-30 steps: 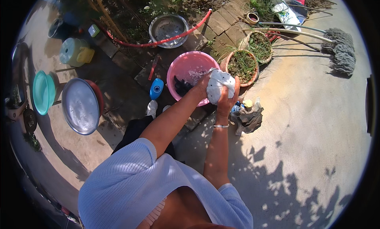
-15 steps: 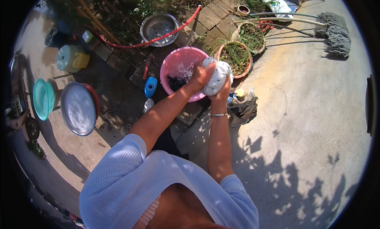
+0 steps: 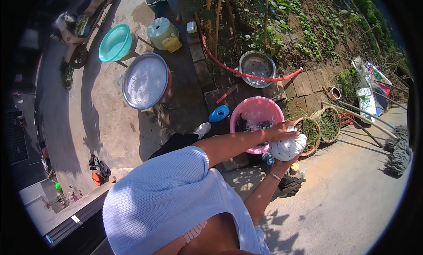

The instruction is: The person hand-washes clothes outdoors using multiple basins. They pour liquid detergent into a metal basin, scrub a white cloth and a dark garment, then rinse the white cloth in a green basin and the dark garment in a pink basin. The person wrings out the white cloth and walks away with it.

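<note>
A bunched-up white cloth with small dark spots is squeezed into a ball between my two hands. My left hand is closed over its upper side. From below, my right hand grips it, partly hidden by the cloth; a silver bangle circles that wrist. The bundle is held up at the near right rim of a pink basin. Inside the basin lie water, suds and dark cloth. My left forearm crosses over the basin's near part.
A blue bottle and a red-handled brush lie left of the basin. Behind are a metal basin and a red hose. Potted plants stand close on the right. Farther left are a suds-filled basin and a green basin.
The view has swung left, so the surroundings appear turned and shifted to the right. The cloth bundle remains in both hands, now lower relative to the pink basin's right rim.
</note>
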`<state>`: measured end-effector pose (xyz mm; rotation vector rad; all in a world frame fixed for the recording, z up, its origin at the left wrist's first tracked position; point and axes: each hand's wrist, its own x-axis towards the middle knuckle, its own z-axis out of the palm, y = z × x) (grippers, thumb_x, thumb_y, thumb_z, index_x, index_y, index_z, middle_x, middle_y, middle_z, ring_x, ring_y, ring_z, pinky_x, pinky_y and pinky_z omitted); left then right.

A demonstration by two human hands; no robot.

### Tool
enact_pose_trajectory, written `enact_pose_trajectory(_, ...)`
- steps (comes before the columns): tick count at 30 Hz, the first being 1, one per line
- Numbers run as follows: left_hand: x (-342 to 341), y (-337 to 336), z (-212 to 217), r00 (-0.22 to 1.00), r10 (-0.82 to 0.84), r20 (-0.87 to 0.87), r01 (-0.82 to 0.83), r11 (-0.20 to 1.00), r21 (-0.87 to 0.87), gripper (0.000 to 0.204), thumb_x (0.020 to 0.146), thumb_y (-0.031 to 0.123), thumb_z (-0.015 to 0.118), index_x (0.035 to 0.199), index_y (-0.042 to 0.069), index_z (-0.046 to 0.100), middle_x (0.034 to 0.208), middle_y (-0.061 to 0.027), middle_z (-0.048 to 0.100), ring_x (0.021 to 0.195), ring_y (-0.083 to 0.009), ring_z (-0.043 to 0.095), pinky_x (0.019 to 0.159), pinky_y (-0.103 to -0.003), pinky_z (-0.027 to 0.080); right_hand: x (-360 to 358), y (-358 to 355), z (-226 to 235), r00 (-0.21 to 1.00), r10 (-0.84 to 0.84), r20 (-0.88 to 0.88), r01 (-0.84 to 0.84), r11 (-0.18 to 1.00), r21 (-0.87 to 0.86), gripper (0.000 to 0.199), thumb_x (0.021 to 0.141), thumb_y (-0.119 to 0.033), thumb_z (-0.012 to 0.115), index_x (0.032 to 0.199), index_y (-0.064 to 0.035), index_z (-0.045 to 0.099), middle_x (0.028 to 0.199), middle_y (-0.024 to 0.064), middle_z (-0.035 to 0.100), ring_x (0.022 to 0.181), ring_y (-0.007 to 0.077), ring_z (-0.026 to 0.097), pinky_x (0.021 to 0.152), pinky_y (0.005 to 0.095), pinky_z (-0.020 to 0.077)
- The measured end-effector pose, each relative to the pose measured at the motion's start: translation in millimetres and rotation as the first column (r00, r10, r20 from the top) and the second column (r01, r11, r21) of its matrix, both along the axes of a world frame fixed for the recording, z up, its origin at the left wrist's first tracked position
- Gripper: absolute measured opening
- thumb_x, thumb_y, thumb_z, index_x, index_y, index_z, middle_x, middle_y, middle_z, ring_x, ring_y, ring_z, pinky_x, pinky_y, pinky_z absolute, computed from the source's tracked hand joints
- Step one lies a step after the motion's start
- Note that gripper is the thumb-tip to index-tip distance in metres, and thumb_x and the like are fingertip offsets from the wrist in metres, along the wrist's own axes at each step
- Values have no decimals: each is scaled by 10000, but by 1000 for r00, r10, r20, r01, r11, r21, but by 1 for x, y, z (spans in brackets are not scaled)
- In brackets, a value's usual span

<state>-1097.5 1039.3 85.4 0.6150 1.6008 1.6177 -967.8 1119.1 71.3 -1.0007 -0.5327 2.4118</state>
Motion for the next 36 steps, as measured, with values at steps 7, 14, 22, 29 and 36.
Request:
enact_pose_trajectory(7, -18, -63, 6, 897, -175, 405, 216, 975, -57, 781, 767, 676, 575, 1235, 51, 536, 1100, -133, 624, 1051, -243, 588, 886, -397, 468, -7, -52, 25, 991, 25, 128, -46, 985, 164, 620, 915, -526, 400, 1357, -92, 386, 1325, 148, 469, 1156, 328, 515, 945, 499, 455)
enact_pose_trajectory(14, -59, -169, 43, 626, -33, 779, -244, 941, 235, 394, 889, 322, 620, 1207, 122, 503, 1097, -41, 604, 1013, -164, 592, 859, -349, 502, -78, -135, 69, 902, 411, 132, -392, 655, 646, 601, 932, -468, 442, 1388, -95, 323, 1343, 124, 458, 1161, 303, 515, 925, 461, 483)
enact_pose_trajectory(22, -130, -396, 65, 588, 385, 711, -706, 672, 221, 191, 940, 296, 545, 976, 108, 553, 898, -6, 588, 828, -129, 591, 766, -318, 519, -196, -306, 95, 671, 719, -181, -692, 695, 195, 599, 941, -458, 450, 1389, -78, 332, 1373, 114, 432, 1222, 310, 468, 981, 489, 422)
enact_pose_trajectory(29, -207, -650, 70, 453, 476, 754, -882, 363, 300, 319, 950, 277, 510, 1138, 20, 530, 1082, -90, 620, 988, -185, 612, 861, -384, 511, -337, -547, 113, 459, 889, 11, -826, 422, 375, 467, 870, -197, 594, 1272, -6, 451, 1153, 110, 590, 1016, 233, 612, 829, 353, 522)
enact_pose_trajectory(36, -249, -866, 93, 458, 383, 803, -878, 334, 342, 391, 897, 310, 595, 1175, 42, 536, 1123, -85, 609, 1035, -208, 585, 881, -409, 489, -406, -768, 105, 407, 892, -198, -883, 440, 163, 490, 885, -294, 514, 1274, -3, 454, 1171, 133, 590, 1033, 234, 606, 883, 379, 499)
